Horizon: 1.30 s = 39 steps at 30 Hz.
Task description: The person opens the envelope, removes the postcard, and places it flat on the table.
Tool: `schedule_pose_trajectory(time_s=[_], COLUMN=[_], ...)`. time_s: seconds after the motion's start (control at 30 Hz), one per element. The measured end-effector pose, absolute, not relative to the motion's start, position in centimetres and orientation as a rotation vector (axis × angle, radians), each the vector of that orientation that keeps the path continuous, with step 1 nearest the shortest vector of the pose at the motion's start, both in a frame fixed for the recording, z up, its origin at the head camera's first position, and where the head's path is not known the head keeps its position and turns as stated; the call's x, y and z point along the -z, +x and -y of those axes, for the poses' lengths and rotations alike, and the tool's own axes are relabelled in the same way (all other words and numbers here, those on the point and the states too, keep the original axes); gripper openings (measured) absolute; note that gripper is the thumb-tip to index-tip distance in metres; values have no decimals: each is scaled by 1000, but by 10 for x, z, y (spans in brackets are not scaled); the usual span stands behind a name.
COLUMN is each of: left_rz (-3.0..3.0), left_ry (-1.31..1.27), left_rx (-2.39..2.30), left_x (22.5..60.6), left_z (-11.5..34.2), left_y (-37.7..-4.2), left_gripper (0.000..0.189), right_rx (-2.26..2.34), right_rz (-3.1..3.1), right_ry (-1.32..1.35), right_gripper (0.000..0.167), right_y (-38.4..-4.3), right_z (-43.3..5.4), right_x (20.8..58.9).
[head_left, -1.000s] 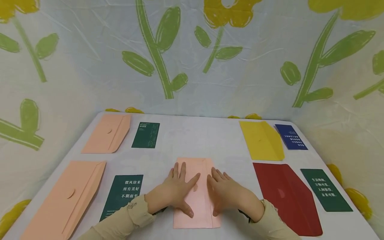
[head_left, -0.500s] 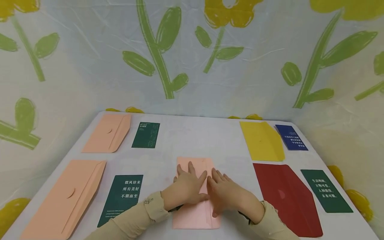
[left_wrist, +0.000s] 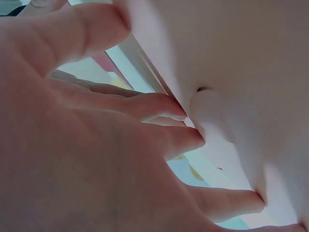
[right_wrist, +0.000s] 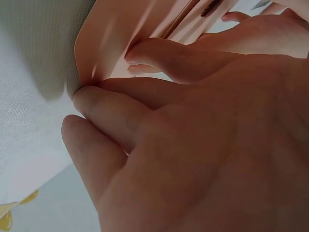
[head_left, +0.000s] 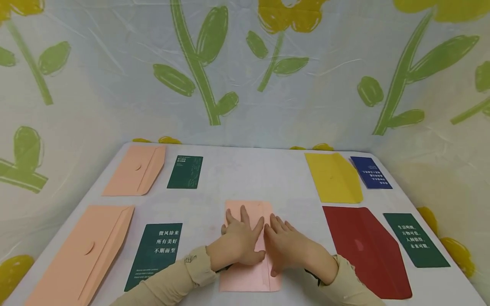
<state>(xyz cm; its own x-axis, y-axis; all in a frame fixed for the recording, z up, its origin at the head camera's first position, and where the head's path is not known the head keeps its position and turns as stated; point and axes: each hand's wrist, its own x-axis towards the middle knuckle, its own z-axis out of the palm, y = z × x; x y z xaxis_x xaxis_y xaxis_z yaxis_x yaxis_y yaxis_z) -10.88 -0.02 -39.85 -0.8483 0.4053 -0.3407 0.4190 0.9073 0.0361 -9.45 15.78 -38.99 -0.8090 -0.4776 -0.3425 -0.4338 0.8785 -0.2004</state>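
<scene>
A pale pink envelope (head_left: 249, 281) lies flat on the table in front of me, its flap crease running along the right side. My left hand (head_left: 242, 241) rests on it with fingers spread, the thumb reaching toward the right. Beside it, at the envelope's right edge, my right hand (head_left: 289, 245) touches the paper with straight fingers. In the left wrist view the left fingertips meet the envelope (left_wrist: 256, 63), which has a rounded tab. Seen from the right wrist, fingertips of the right hand (right_wrist: 183, 145) lie along the rounded flap edge of the envelope (right_wrist: 116, 34).
Two peach envelopes (head_left: 82, 250) and two dark green cards (head_left: 157, 259) lie on the left. At right are a yellow envelope (head_left: 333, 180), a red envelope (head_left: 369, 250), a blue card (head_left: 369, 172) and another green card (head_left: 415, 242). Flowered cloth (head_left: 306, 114) hangs behind the table.
My left hand has slid right across the pink envelope, closer to the right hand, and then stays there. The right hand has hardly moved.
</scene>
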Motion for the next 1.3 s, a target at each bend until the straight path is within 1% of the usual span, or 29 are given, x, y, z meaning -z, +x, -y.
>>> schedule_pose_trajectory(time_s=[0.3, 0.53, 0.67, 0.87, 0.97, 1.13, 1.3], left_rz=[-2705, -2674, -2672, -2691, -2706, -2719, -2734], left_ry=[637, 732, 839, 921, 934, 943, 948], left_rx=[3, -115, -120, -169, -157, -99, -44], left_x=[395, 393, 396, 400, 401, 399, 399], left_z=[3, 8, 12, 17, 17, 16, 15], left_y=[-112, -118, -121, -124, -123, -121, -120], left_gripper=[84, 71, 68, 60, 53, 51, 50], right_rx=[95, 147, 174, 239, 269, 291, 340], right_rz=[-2654, -2628, -2611, -2558, -2526, -2547, -2602], right_ry=[-699, -659, -652, -687, -682, -736, -830], right_gripper=[112, 115, 115, 108, 96, 64, 44], right_y=[-97, -98, -98, -99, -98, -96, -96], right_z=[-157, -158, -159, -161, -162, -162, -164], right_x=[390, 390, 391, 390, 389, 388, 389])
